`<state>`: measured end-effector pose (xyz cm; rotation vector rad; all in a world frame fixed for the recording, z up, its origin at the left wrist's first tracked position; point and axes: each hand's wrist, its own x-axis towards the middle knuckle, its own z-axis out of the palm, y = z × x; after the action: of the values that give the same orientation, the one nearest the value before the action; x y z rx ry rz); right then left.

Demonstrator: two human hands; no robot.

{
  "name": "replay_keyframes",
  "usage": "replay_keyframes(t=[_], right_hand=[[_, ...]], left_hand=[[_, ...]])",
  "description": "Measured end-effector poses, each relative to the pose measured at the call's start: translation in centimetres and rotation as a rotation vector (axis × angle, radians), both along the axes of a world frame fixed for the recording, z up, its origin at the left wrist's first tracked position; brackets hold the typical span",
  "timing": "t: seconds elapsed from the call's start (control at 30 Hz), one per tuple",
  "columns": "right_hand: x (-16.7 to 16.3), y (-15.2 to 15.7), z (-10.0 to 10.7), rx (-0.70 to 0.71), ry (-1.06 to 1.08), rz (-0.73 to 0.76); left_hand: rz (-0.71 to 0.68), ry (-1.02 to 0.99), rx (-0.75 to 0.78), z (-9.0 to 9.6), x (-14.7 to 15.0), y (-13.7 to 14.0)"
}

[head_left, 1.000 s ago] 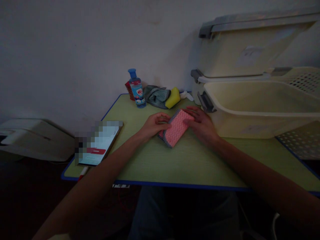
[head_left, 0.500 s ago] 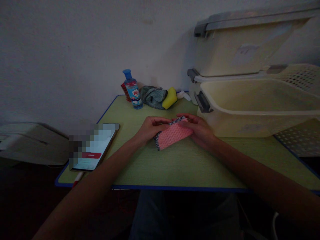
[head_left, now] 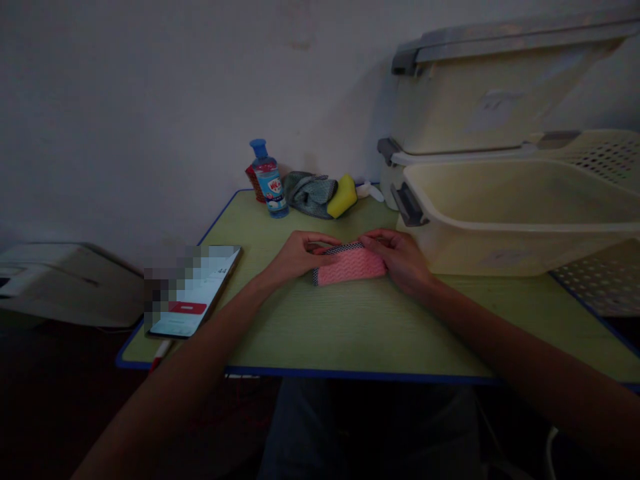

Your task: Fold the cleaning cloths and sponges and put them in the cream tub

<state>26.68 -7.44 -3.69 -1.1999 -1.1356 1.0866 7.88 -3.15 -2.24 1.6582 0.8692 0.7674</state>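
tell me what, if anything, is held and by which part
A folded pink cloth: left hand at its left end, right hand at its right end.

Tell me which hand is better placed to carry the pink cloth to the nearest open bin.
Probably the right hand: it grips the pink cloth at its right end, close to the nearest open bin. The left hand holds the opposite end, farther from that bin.

From here I see a rough, textured cloth [head_left: 353, 266], a glossy plastic bottle [head_left: 273, 187], a smooth plastic box [head_left: 480, 250] and a matt, wood-grained table [head_left: 350, 327].
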Motion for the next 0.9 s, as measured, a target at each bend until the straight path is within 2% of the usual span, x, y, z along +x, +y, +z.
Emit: replay_keyframes(t=[0.3, 0.6, 0.77, 0.9], right_hand=[[0.0, 0.0, -0.2, -0.014, -0.056, 0.044], [-0.1, 0.0, 0.0, -0.030, -0.034, 0.069], [0.1, -0.3, 0.4, -0.047, -0.113, 0.157], [0.0, -0.6, 1.1, -0.080, -0.177, 0.244]], left_hand=[[0.091, 0.014, -0.066, -0.4, -0.4, 0.7], [0.071, 0.003, -0.226, 0.0, -0.5, 0.8], [0.055, -0.007, -0.218, 0.3, -0.7, 0.6], [0.012, 0.006, -0.147, 0.9, -0.6, 0.1]])
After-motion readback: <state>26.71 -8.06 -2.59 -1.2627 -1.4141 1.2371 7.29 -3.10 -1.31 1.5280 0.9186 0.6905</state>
